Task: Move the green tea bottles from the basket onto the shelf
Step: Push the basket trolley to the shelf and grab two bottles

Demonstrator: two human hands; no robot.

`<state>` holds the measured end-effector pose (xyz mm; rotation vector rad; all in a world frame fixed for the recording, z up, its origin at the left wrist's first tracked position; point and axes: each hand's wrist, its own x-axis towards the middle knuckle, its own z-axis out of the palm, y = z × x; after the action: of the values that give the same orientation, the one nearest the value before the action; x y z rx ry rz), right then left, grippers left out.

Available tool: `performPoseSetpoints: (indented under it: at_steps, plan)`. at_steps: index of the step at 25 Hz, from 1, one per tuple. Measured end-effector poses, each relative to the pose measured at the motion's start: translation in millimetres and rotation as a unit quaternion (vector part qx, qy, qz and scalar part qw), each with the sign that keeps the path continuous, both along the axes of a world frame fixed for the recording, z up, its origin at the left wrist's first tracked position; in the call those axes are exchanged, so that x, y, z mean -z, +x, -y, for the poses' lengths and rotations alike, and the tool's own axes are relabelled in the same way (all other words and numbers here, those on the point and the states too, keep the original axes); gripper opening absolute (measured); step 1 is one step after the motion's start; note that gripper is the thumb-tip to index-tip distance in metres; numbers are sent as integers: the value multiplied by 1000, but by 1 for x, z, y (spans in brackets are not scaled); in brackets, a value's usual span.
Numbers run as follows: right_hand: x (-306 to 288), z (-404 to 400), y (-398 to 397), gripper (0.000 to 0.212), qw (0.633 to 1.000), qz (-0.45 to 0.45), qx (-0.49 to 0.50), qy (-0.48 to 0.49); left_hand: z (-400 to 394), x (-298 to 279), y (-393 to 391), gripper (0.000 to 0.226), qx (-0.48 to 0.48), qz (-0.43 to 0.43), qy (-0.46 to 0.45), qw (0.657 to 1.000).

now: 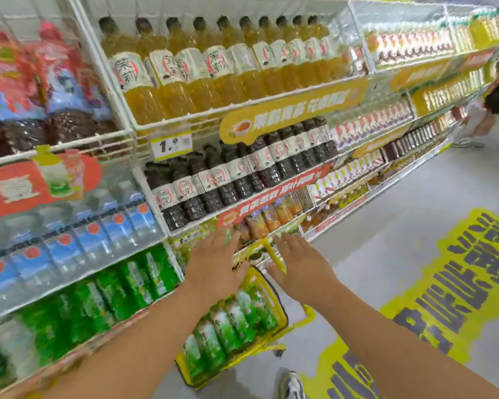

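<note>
Your left hand [213, 263] is spread flat, fingers apart, grip wide and holding nothing. Your right hand [300, 269] is the same: palm down, fingers splayed, nothing in it. Both hang over the far end of the yellow basket [274, 295]; whether either touches the yellow handle [274, 256] that runs between them cannot be told, since the frame is smeared there.

The green tea bottles [231, 321] lie on their sides in a row inside the basket, just under your left forearm. The forearm covers the near-left part of the row, so a count is not possible. Caps and label text are too blurred to read.

To the left, the shelf [167, 240] carries more green-labelled bottles [104, 295] on its lower tier, heavily blurred toward the frame edge and cut off at the bottom left. Above these stand blue-labelled water bottles [98, 240], then dark bottles [228, 180] and amber bottles [185, 70]. One price tag [172, 145] shows a "1"; the rest is unreadable.

A shoe [293, 385] shows on the floor [386, 240], cut by the bottom edge.
</note>
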<state>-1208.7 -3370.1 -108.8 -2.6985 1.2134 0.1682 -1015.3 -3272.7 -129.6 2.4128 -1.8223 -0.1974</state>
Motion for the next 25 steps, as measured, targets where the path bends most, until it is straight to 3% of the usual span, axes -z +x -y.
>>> performPoseSetpoints:
  at_steps: [9,13,20,25]
  plan:
    - [44,67,41,75,976,-51,-189,98,-7,44,-16,80,-234,-45,51,970]
    - [79,52,50,74,973,-6,-187,136,-25,69,-13,79,-285,-89,85,951]
    - [169,48,50,73,966,-70,-175,178,-36,168,-18,78,-332,-183,99,920]
    - [264,64,45,75,957,-112,-137,230,-48,258,-26,77,-369,-216,137,894]
